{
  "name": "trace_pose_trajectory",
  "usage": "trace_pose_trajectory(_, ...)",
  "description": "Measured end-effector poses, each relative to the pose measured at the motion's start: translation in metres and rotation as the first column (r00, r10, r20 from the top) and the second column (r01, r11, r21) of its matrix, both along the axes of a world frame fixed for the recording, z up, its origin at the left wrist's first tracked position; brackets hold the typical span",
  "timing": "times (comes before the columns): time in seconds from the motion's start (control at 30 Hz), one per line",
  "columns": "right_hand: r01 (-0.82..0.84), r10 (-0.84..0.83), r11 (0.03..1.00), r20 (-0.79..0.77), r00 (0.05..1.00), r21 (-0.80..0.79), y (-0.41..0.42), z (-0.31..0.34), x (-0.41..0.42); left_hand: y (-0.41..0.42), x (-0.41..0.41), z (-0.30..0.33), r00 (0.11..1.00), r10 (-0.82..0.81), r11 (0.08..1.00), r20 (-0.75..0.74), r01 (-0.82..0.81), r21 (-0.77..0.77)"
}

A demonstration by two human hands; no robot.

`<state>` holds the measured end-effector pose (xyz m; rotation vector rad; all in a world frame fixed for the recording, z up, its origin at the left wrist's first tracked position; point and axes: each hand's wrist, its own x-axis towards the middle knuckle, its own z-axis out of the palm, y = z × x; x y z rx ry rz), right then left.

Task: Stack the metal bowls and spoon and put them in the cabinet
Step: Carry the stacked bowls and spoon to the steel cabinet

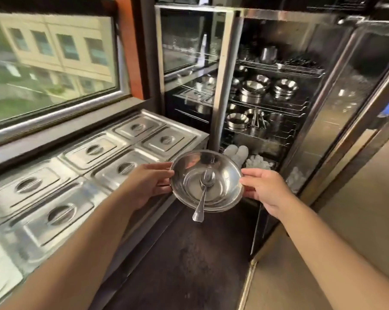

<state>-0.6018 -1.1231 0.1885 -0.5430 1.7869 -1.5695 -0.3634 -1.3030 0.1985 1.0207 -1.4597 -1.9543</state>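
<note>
- The left hand (150,182) grips the left rim of the stacked metal bowls (222,175), its fingers (164,173) closed over the edge.
- The right hand (265,189) takes the opposite rim, fingers curled around the right edge of the stack.
- The stack is held in the air in front of the open cabinet (276,25), level with its lowest shelves; a second rim shows below the top bowl, so there are at least two bowls, though the exact count cannot be told.
- One spoon (203,193) lies in the top bowl, its scoop near the middle and its handle sticking out over the near rim toward the person.
- Inside the cabinet, wire shelves (269,106) carry more steel ware: the middle shelf holds about three stacks of bowls (285,88), and the shelf below it holds another bowl stack beside cups and utensils.
- The cabinet's glass door (189,41) stands open at the left.
- White items, too blurred to name, sit on the bottom shelf just behind the held bowls.
- To the left, under a window (52,63), a steel worktop holds seven visible lidded pans (95,151) in two rows.
</note>
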Motion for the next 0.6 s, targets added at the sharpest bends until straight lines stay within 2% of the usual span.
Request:
trace_pose_trajectory(0.17, 0.127, -0.126, 0.991, 0.008, 0.992, -0.048, -0.02, 0.001, -0.049, -0.049, -0.066, 0.002, 0.992, -0.128, 0.992, -0.003, 0.128, 0.01)
trace_pose_trajectory(0.6, 0.269, -0.259, 0.955, 0.087, 0.962, -0.124, -0.121, -0.015, -0.232, -0.171, -0.269, -0.01, 0.965, -0.263, 0.965, 0.012, 0.263, -0.005)
